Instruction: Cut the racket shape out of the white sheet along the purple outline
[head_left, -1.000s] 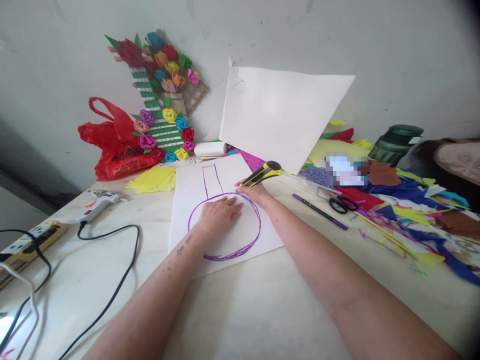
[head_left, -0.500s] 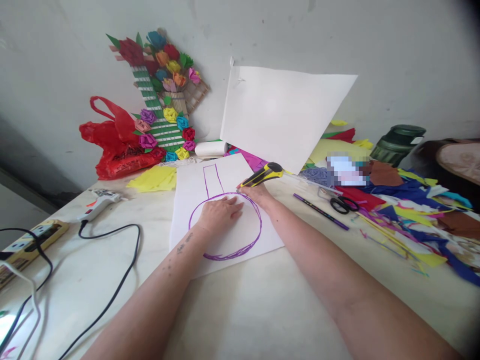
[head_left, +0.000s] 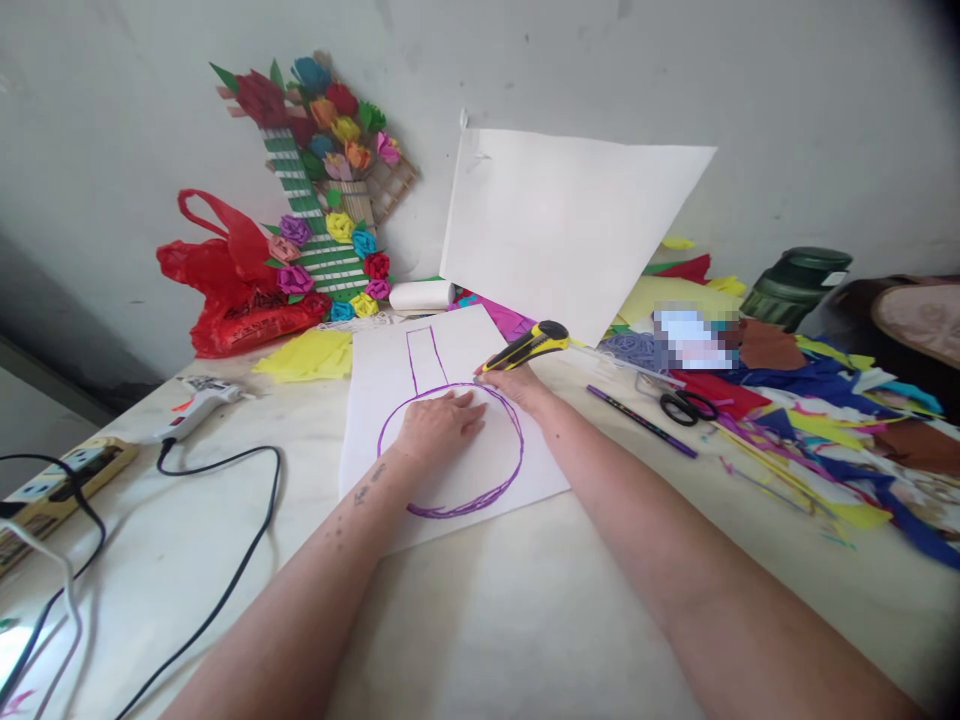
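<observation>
A white board (head_left: 375,350) lies on the table, marked in purple with a large circle and a narrow rectangle rising from its top. My left hand (head_left: 436,432) rests flat inside the circle, fingers stretched towards the right. Just beyond it, my right hand (head_left: 517,385) grips a yellow and black utility knife (head_left: 531,346). The knife leans, its blade end low at the upper right of the circle's line and its handle pointing up and right. Whether the blade has gone into the board is too small to tell.
To the right lie a purple marker (head_left: 641,420), black-handled scissors (head_left: 688,407) and a heap of coloured paper scraps (head_left: 832,420). A glue gun (head_left: 201,408), its cord and a power strip (head_left: 67,490) are at left. Behind stand a red bag (head_left: 225,285), a flower craft (head_left: 322,220) and a white sheet (head_left: 570,230).
The knife and my right hand have shifted very slightly to the right along the circle's line. My left hand stays in place on the board.
</observation>
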